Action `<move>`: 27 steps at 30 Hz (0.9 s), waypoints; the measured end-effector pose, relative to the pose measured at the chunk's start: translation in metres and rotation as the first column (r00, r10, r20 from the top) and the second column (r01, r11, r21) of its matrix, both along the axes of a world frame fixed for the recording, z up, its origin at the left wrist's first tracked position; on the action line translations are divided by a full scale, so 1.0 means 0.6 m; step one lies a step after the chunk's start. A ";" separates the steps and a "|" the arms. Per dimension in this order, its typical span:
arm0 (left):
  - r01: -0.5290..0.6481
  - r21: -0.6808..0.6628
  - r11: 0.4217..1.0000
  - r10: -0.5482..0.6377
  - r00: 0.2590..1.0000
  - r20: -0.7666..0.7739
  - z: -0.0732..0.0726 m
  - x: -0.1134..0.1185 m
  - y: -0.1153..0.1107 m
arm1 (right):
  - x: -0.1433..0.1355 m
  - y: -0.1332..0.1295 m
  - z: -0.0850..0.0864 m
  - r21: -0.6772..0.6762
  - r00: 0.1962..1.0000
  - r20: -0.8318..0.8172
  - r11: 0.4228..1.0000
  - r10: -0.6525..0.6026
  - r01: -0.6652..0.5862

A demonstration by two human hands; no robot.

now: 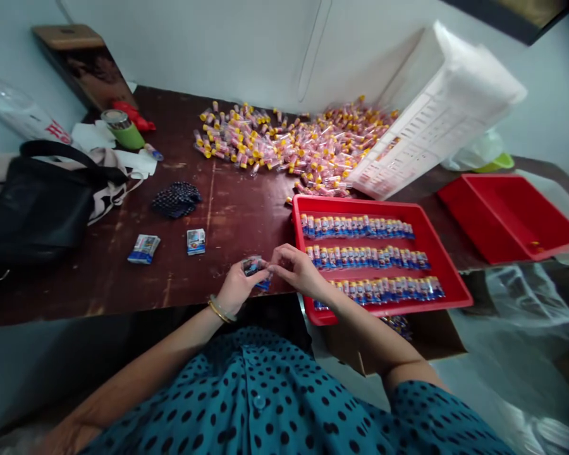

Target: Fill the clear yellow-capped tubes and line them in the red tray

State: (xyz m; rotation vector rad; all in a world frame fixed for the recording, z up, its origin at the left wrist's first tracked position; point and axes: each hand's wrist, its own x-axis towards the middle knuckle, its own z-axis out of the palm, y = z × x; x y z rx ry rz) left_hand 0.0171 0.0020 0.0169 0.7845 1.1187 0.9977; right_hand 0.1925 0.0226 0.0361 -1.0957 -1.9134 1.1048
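Over the table's front edge, my left hand (239, 287) has its fingers closed around a small stack of printed labels (252, 265) in dark and blue colours. My right hand (296, 270) meets it from the right, thumb and fingertips pinched together by the stack; whatever is between them is too small to make out. Close to my right forearm lies a red tray (379, 205) with three rows of small tubes (360, 257), yellow-capped and wrapped in blue printed labels. Left of my hands lie two more label stacks, one nearer (196, 241) and one farther (143, 248).
A large pile of yellow-capped pink tubes (284, 142) spreads along the wall. A white plastic basket (408, 139) leans behind the tray, and a red bin (507, 215) stands right. On the left are a dark dotted cloth (176, 200), a black bag (38, 202) and a green jar (123, 129).
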 end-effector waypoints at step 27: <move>0.093 -0.050 0.994 -0.083 0.981 0.176 0.011 -0.066 0.021 | -0.001 -0.010 0.004 -0.460 0.919 -0.385 0.847 0.082 -0.268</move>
